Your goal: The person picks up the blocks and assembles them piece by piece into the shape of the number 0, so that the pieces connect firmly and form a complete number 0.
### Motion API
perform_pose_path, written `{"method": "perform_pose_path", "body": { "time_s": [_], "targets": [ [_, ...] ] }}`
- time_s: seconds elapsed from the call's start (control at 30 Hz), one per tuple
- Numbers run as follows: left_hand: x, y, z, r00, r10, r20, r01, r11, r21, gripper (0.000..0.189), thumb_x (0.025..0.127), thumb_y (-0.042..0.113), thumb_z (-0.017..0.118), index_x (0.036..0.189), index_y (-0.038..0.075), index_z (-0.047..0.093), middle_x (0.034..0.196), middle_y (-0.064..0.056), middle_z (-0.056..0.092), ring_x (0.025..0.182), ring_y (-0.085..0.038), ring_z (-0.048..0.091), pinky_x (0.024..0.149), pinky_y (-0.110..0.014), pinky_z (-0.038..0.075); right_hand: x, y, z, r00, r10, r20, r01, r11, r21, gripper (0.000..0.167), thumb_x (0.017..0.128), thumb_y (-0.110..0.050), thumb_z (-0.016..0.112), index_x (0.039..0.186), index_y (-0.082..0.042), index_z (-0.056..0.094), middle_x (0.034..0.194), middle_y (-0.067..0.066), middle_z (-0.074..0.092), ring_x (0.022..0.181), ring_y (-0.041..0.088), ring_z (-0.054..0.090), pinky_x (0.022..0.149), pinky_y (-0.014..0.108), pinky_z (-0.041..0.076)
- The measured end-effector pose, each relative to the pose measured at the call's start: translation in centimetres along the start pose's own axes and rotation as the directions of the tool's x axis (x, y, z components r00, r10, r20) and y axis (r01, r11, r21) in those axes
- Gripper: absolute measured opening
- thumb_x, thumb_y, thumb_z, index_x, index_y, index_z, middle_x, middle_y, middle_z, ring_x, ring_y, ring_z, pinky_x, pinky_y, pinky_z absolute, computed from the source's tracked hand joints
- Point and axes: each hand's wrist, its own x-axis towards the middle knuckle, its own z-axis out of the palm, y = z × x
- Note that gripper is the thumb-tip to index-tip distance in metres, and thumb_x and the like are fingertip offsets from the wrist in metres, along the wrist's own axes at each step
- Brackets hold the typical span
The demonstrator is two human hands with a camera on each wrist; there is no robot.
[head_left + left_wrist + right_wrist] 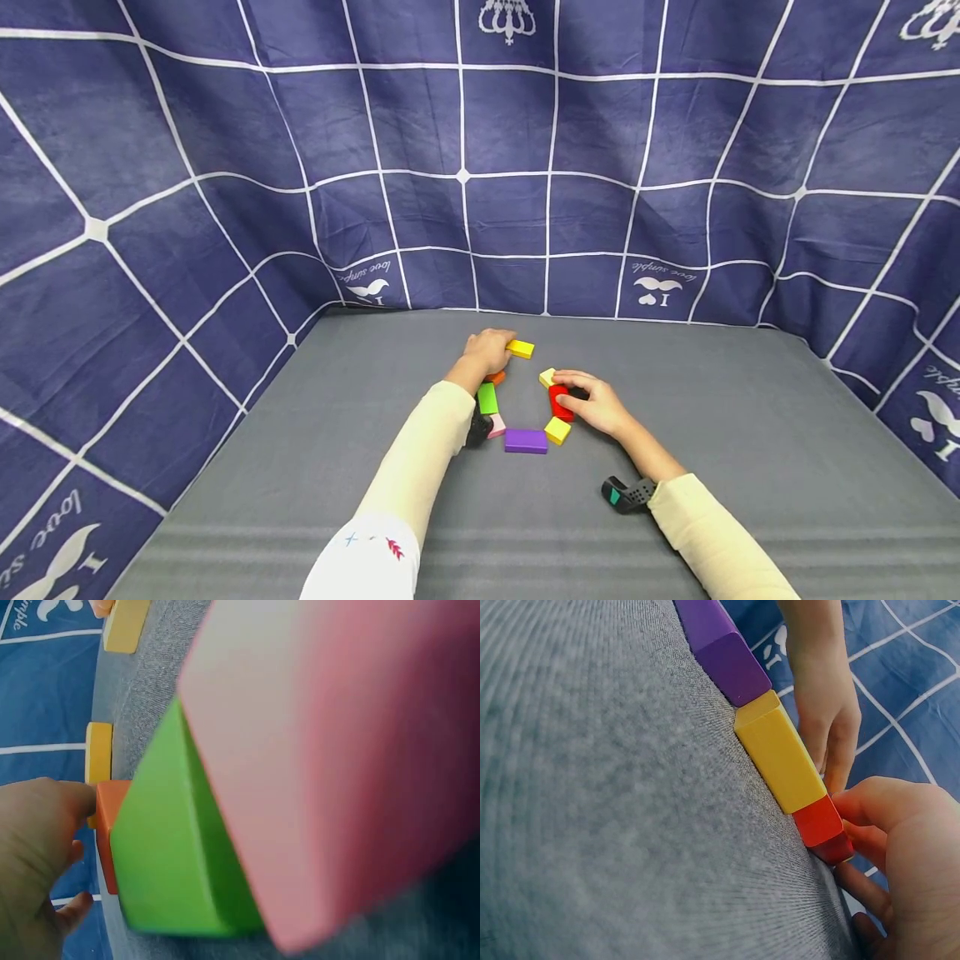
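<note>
Several coloured blocks form a rough, broken ring on the grey tabletop. My left hand (487, 350) reaches to the far side and pinches the left end of a yellow block (522, 349). Below that hand lie an orange block (110, 825), a green block (161, 847) and a pink block (255, 750), end to end. On the right side, my right hand (596, 404) grips a red block (559, 404), thumb on it and fingers around its far end. A cream block (547, 377) sits at those fingertips, and a shorter yellow block (558, 430) touches the red one's near end.
A purple block (526, 442) lies at the near side of the ring. The grey table (360, 417) meets a blue curtain with white lines (510, 217) at the back and sides. A black wristband (628, 495) is on the right wrist.
</note>
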Motion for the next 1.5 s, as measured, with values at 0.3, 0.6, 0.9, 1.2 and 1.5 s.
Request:
{"method": "perform_pose_path", "body": {
  "time_s": [0.3, 0.6, 0.9, 1.2, 1.5],
  "targets": [
    [0.0, 0.5, -0.3, 1.0, -0.003, 0.028, 0.002, 0.998, 0.055, 0.032, 0.093, 0.027, 0.065, 0.124, 0.017, 0.066, 0.124, -0.004, 0.061, 0.115, -0.024, 0.051, 0.094, -0.041, 0.043, 0.0, 0.1, 0.0, 1.0, -0.004, 0.001, 0.004, 1.0, -0.004, 0.033, 0.085, -0.008, 0.071, 0.118, -0.002, 0.069, 0.127, 0.014, 0.062, 0.121, 0.033, 0.054, 0.103, 0.048, 0.038],
    [-0.7, 0.2, -1.7, 0.997, 0.033, 0.068, -0.032, 0.999, -0.022, 0.033, 0.092, 0.029, 0.067, 0.123, 0.016, 0.068, 0.121, -0.004, 0.063, 0.115, -0.023, 0.052, 0.095, -0.042, 0.044, 0.1, -0.2, -0.1, 1.0, 0.0, -0.002, 0.0, 1.0, 0.003, 0.034, 0.083, -0.007, 0.071, 0.117, -0.001, 0.069, 0.127, 0.015, 0.062, 0.121, 0.033, 0.054, 0.103, 0.048, 0.037],
    [-1.8, -0.2, -1.8, 0.993, 0.095, 0.075, -0.087, 0.99, -0.107, 0.031, 0.089, 0.028, 0.072, 0.117, 0.015, 0.07, 0.104, -0.002, 0.065, 0.101, -0.02, 0.056, 0.088, -0.034, 0.046, 0.1, -0.2, -0.2, 1.0, 0.002, 0.004, -0.002, 1.0, -0.01, 0.035, 0.084, -0.007, 0.07, 0.117, -0.001, 0.069, 0.127, 0.016, 0.062, 0.121, 0.034, 0.054, 0.103, 0.051, 0.037],
    [-2.1, -0.2, -1.2, 0.987, 0.13, 0.09, -0.12, 0.986, -0.113, 0.027, 0.088, 0.026, 0.073, 0.113, 0.016, 0.071, 0.098, 0.002, 0.064, 0.097, -0.017, 0.055, 0.087, -0.033, 0.045, 0.0, -0.2, -0.1, 1.0, 0.012, 0.014, -0.012, 1.0, -0.013, 0.034, 0.084, -0.007, 0.07, 0.117, 0.0, 0.068, 0.128, 0.016, 0.061, 0.121, 0.035, 0.053, 0.103, 0.052, 0.037],
    [-1.2, -0.7, -0.2, 0.98, 0.163, 0.111, -0.148, 0.981, -0.126, 0.026, 0.086, 0.027, 0.075, 0.109, 0.015, 0.072, 0.099, 0.002, 0.067, 0.097, -0.019, 0.056, 0.089, -0.034, 0.045, 0.0, -0.3, -0.1, 0.999, 0.033, 0.021, -0.033, 0.999, -0.015, 0.034, 0.085, -0.008, 0.069, 0.119, -0.001, 0.068, 0.129, 0.016, 0.06, 0.123, 0.036, 0.052, 0.104, 0.053, 0.035]
  ]
}}
